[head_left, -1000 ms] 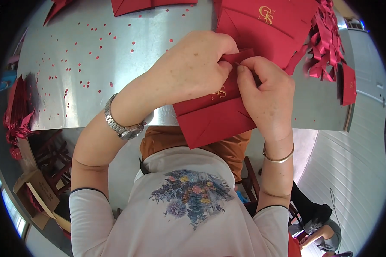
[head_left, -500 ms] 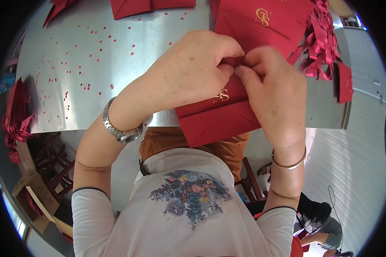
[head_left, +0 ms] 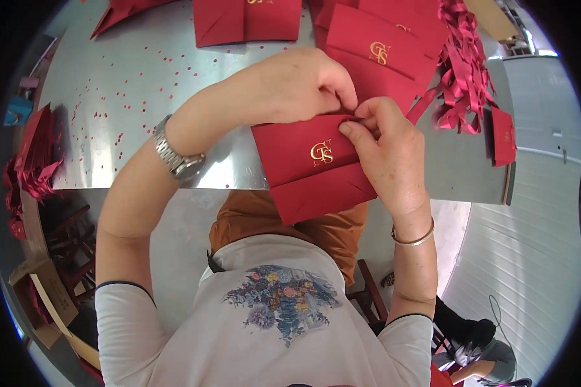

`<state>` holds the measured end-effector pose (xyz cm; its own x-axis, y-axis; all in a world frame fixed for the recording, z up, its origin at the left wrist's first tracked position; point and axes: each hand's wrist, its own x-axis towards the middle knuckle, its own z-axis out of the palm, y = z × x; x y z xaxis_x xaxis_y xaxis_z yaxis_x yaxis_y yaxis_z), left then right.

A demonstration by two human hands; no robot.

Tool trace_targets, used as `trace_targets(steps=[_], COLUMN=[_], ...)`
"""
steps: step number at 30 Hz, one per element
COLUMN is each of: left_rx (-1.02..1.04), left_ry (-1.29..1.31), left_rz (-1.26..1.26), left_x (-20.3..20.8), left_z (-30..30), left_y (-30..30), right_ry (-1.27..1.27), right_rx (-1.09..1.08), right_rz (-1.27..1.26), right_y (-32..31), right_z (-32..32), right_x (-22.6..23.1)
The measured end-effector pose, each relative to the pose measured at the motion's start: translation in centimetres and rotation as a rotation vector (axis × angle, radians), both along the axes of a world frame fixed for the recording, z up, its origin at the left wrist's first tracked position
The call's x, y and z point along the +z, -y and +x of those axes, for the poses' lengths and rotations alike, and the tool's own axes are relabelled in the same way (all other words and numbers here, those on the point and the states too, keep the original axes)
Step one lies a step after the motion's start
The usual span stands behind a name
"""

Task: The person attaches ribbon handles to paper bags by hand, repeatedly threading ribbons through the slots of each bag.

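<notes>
A flat-folded red paper bag (head_left: 319, 177) with a gold emblem lies at the table's front edge, its folded bottom part overhanging toward me. My right hand (head_left: 392, 155) pinches its top edge near the right corner, thumb on the front face. Just left of that, my left hand (head_left: 303, 87) is curled closed along the same top edge. Its thumb is hidden, and what its fingertips hold does not show.
Beyond my hands lies a pile of similar red bags (head_left: 381, 58), with a heap of red ribbons (head_left: 465, 77) to its right. Another red bag (head_left: 248, 26) lies at the back. Small red paper dots (head_left: 119, 137) are scattered over the metal table (head_left: 84, 161). Red bags (head_left: 32, 151) are stacked at the left.
My hands have drawn slightly apart at the bag's top edge, and the left one no longer covers the emblem. The whole view has shifted a little.
</notes>
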<state>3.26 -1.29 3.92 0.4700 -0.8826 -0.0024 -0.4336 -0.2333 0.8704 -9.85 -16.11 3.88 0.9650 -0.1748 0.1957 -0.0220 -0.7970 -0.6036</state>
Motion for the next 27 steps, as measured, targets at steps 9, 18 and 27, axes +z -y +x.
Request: trace_targets(steps=[9,18,27], left_rx=[-0.191,-0.015,0.186], left_ry=[0.363,0.813,0.238], left_rz=[-0.119,0.062,0.065], left_x=[-1.4,-1.5,-1.5], left_z=[-0.6,1.7,-3.1], left_y=[-0.1,-3.2,-6.2], right_ry=[0.009,-0.173,-0.170], right_rx=[0.068,0.061,0.051], right_rz=[0.098,-0.001,0.000], right_y=[-0.3,1.4,1.4], right_z=[-0.4,-0.5,-0.7], right_x=[-0.3,-1.4,-1.8])
